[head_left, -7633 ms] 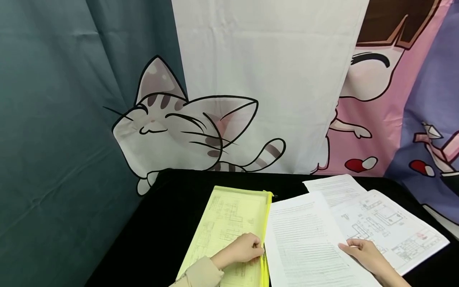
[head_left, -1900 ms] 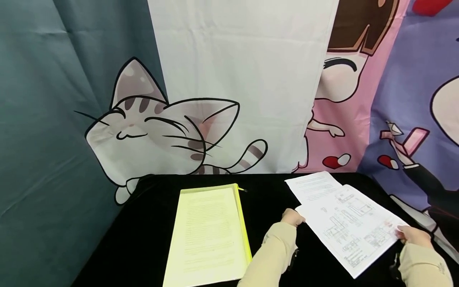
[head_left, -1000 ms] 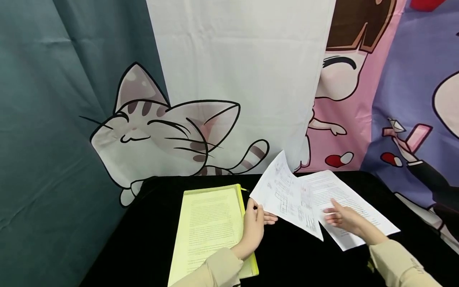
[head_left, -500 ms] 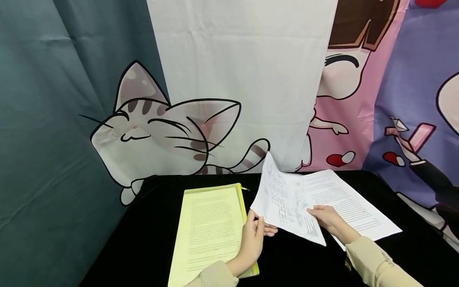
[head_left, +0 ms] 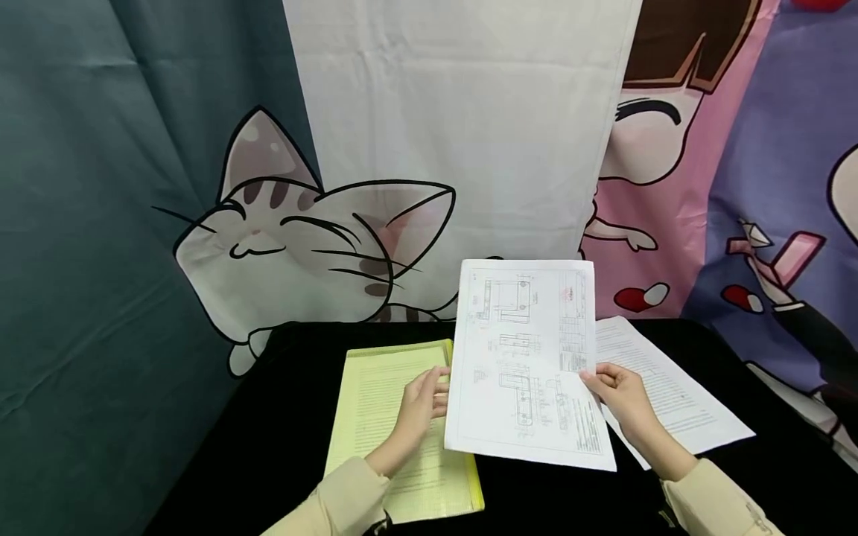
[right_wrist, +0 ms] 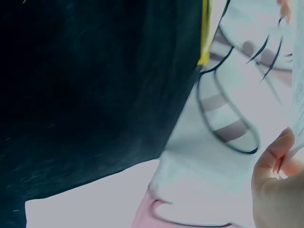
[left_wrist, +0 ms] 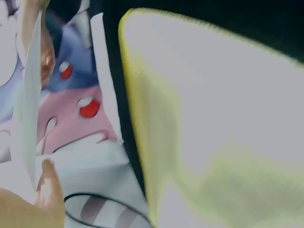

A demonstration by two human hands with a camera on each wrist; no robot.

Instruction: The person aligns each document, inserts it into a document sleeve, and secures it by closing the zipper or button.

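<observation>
My right hand (head_left: 626, 402) pinches the right edge of an upright white sheet with drawings (head_left: 523, 365); the right wrist view shows this hand (right_wrist: 280, 180) with thumb and fingers on the paper's edge (right_wrist: 298, 95). Beside the sheet's left edge, my left hand (head_left: 415, 413) has its fingers loosely extended, the tips at or just behind the paper; whether they touch it is unclear. In the left wrist view the sheet (left_wrist: 29, 104) appears nearly edge-on above that hand (left_wrist: 33, 204). A yellow zip folder (head_left: 382, 417) with a printed page lies under the left hand.
Another printed white sheet (head_left: 677, 398) lies flat on the black-covered table (head_left: 268, 424), right of the raised sheet and partly behind it. A curtain with cartoon figures (head_left: 523, 134) hangs behind the table.
The drawing sheet, tilted and bent before, now stands straighter and flatter, facing the camera. The left hand has moved left, off the sheet's lower corner; the right hand has taken hold of the right edge.
</observation>
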